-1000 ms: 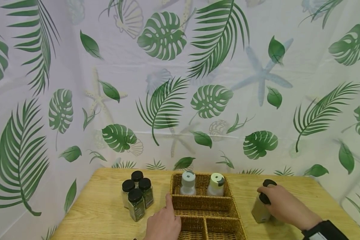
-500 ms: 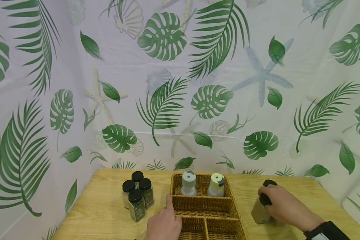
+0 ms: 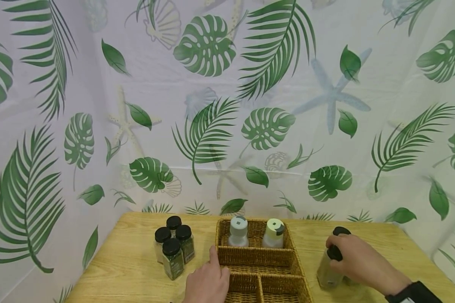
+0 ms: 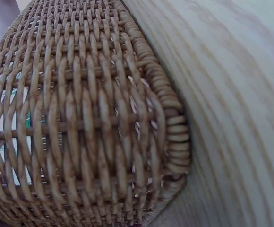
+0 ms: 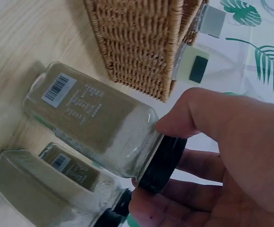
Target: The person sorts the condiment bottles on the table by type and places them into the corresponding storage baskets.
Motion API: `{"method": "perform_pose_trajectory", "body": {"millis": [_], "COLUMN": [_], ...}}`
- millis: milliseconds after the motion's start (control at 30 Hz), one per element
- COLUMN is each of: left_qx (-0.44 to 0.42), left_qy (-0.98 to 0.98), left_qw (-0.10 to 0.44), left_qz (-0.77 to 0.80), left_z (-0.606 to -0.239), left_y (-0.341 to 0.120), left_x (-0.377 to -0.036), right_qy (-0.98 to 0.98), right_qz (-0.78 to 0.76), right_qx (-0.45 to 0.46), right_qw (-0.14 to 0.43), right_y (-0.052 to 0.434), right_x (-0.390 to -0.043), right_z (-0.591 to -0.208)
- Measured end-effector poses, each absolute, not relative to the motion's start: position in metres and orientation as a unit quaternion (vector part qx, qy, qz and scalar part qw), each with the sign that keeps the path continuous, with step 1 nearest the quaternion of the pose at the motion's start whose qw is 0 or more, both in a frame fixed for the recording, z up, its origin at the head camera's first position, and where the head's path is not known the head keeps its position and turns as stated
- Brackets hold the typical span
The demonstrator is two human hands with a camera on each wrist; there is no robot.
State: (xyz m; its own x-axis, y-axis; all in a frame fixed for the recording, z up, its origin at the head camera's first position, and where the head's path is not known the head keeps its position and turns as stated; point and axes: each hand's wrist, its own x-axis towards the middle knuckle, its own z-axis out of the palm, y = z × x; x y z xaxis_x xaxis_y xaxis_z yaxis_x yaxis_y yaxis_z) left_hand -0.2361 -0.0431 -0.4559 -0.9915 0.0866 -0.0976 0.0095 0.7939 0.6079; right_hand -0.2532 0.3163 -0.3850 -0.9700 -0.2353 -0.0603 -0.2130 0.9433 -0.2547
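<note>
Standing: four jars (image 3: 172, 248) left, two bottles (image 3: 255, 232) in basket (image 3: 259, 256)

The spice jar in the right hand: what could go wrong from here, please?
1. The right hand grips the spice jar only by its black cap; the glass body could swing or the cap might loosen.
2. A second jar stands close beside it and could be knocked over.
3. The wicker basket wall is near; the jar may catch its rim, though the left hand steadies the basket.
</note>
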Motion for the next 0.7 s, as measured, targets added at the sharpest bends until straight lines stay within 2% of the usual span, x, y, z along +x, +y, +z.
{"method": "perform_pose_trajectory", "body": {"millis": [700], "left_qx": [0.015], "left_qy": [0.941], "left_qw": [0.077], "left_qz": [0.33], "left_z": [-0.455], "left_y": [-0.043], "left_x": [-0.237], "right_qy": [0.98], "right_qz": [-0.112], "right_qx": [-0.158], "right_qw": [-0.046], "right_y": [0.272], "right_x": [-0.231], "right_z": [-0.342]}}
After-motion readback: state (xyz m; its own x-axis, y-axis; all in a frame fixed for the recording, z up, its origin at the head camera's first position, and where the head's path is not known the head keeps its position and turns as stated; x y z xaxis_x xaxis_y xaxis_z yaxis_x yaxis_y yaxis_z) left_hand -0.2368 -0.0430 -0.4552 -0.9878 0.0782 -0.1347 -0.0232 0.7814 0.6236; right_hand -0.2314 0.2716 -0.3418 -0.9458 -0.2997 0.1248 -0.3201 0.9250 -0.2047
